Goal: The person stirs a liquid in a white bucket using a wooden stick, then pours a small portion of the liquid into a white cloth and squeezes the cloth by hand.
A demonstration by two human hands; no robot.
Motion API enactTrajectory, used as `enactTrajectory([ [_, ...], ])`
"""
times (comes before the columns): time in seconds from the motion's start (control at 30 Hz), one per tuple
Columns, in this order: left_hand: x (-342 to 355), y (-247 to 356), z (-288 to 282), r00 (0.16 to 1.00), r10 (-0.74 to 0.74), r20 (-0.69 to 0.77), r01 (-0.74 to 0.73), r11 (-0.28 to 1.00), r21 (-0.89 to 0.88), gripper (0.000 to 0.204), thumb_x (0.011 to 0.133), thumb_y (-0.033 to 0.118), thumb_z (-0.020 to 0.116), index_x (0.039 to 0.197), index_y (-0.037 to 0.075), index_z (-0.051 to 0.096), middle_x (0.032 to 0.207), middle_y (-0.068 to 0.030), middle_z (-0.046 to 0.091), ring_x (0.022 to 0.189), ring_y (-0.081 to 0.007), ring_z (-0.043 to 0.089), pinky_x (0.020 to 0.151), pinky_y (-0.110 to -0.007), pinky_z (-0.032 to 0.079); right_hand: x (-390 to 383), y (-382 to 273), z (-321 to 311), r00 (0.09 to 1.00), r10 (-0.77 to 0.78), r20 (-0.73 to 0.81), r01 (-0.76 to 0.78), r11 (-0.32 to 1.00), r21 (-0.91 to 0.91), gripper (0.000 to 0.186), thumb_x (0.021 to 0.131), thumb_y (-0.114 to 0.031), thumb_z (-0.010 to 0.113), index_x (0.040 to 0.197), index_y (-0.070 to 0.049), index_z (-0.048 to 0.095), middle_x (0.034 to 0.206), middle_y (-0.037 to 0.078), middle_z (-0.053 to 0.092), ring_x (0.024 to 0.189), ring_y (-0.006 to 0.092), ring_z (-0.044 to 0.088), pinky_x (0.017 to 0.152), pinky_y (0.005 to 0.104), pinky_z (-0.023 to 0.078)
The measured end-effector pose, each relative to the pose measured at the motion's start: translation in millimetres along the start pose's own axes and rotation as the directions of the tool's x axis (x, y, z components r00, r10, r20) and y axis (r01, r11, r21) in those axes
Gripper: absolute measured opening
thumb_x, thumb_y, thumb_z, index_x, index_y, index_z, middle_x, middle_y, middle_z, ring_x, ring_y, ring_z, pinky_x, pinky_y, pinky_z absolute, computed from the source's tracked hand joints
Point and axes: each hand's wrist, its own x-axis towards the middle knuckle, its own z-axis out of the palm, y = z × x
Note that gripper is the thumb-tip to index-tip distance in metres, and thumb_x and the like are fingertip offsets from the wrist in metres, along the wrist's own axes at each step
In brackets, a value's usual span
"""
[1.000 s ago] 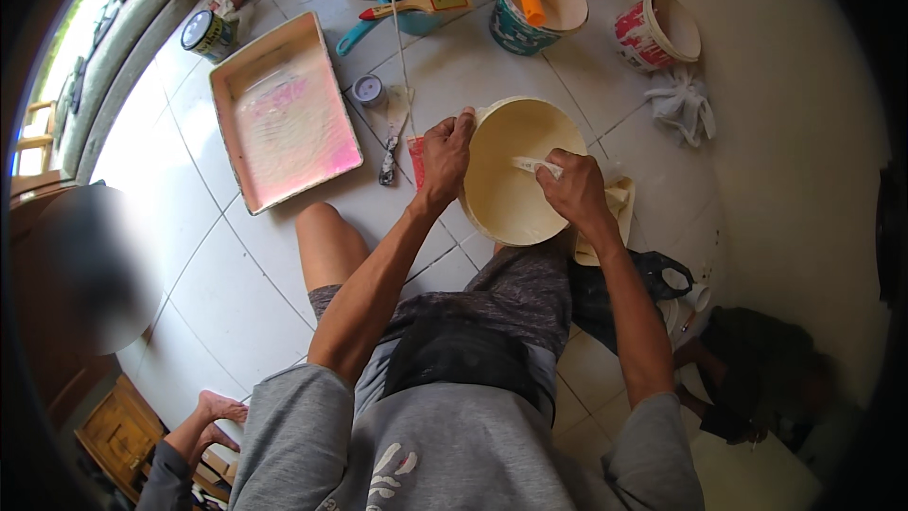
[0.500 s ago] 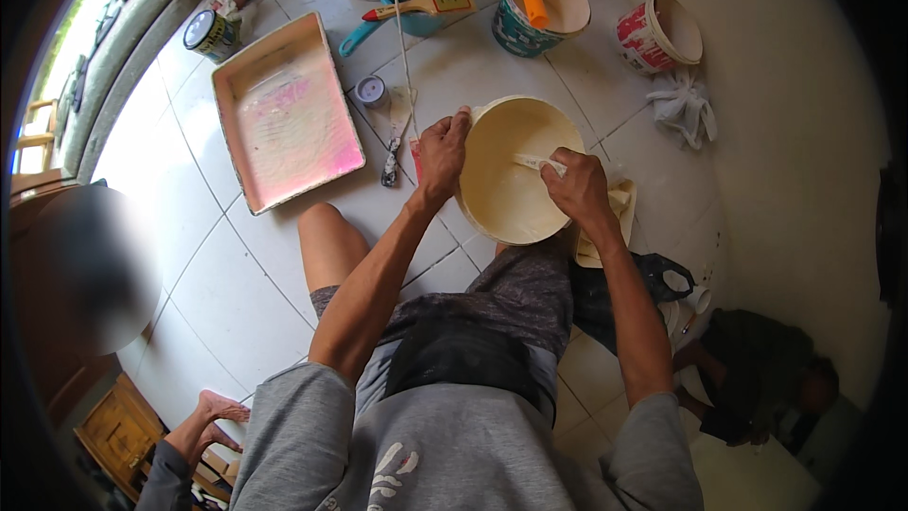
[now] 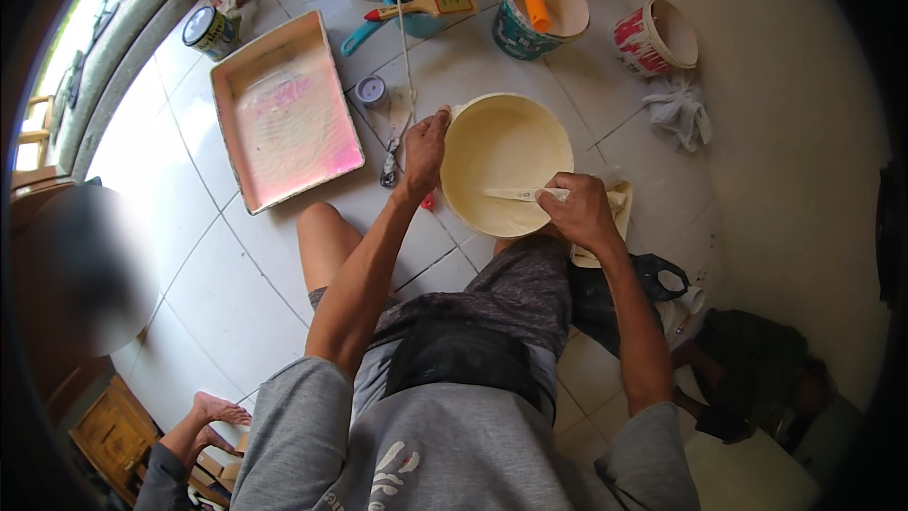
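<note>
A round cream-coloured bucket (image 3: pixel 553 128) is in front of me, tilted so that its inside shows, with cream paint in its bottom. My left hand (image 3: pixel 426 149) is closed on the bucket's left rim. In my right hand (image 3: pixel 581 211), the fingers are wrapped round one end of a flat white stick (image 3: pixel 511 195) with dark markings. The stick reaches leftward into the lower part of the bucket. Whether its far tip is in the paint I cannot tell.
To the left lies a large paint tray (image 3: pixel 288 123) with pink and cream stains. Beyond the bucket stand a teal-and-white bucket (image 3: pixel 520 36) with an orange-handled roller (image 3: pixel 535 5), a red-and-white bucket (image 3: pixel 638 43), and a wide paintbrush (image 3: pixel 435 2). Another person (image 3: pixel 757 360) sits at the lower right.
The bucket and my left hand have shifted slightly left. My right hand has come lower, and the stick now lies nearly level, more of it showing, lower in the bucket.
</note>
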Motion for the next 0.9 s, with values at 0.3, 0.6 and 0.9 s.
enactTrajectory([
  [0.3, 5, -9, -12, 0.975, 0.179, -0.132, -0.108, 0.899, 0.425, 0.05, 0.094, 0.043, 0.054, 0.072, -0.002, 0.061, 0.062, -0.0034, 0.053, 0.058, -0.0109, 0.044, 0.056, -0.029, 0.039, -35, -57, -92, 0.996, -0.059, -0.063, 0.056, 0.997, -0.05, 0.019, 0.079, -0.014, 0.066, 0.079, 0.005, 0.065, 0.062, 0.015, 0.061, 0.057, 0.0148, 0.058, 0.058, 0.0309, 0.047],
  [0.6, 15, -18, -22, 0.971, 0.183, -0.153, -0.103, 0.9, 0.423, 0.06, 0.093, 0.051, 0.05, 0.07, -0.004, 0.058, 0.058, -0.0074, 0.05, 0.058, -0.0161, 0.043, 0.059, -0.034, 0.041, -58, -79, -123, 0.985, -0.097, -0.143, 0.094, 0.995, -0.029, 0.016, 0.08, -0.011, 0.066, 0.079, 0.005, 0.064, 0.062, 0.005, 0.056, 0.059, 0.0067, 0.05, 0.055, 0.0267, 0.043],
  [0.9, 7, -13, -16, 0.962, 0.231, -0.147, -0.131, 0.86, 0.493, 0.058, 0.093, 0.05, 0.052, 0.066, -0.002, 0.057, 0.055, -0.0054, 0.048, 0.055, -0.0143, 0.043, 0.056, -0.033, 0.04, 2, -11, -46, 0.983, -0.123, -0.136, 0.099, 0.981, -0.168, 0.023, 0.077, -0.019, 0.066, 0.08, 0.004, 0.065, 0.07, 0.022, 0.062, 0.062, 0.0321, 0.063, 0.063, 0.038, 0.049],
])
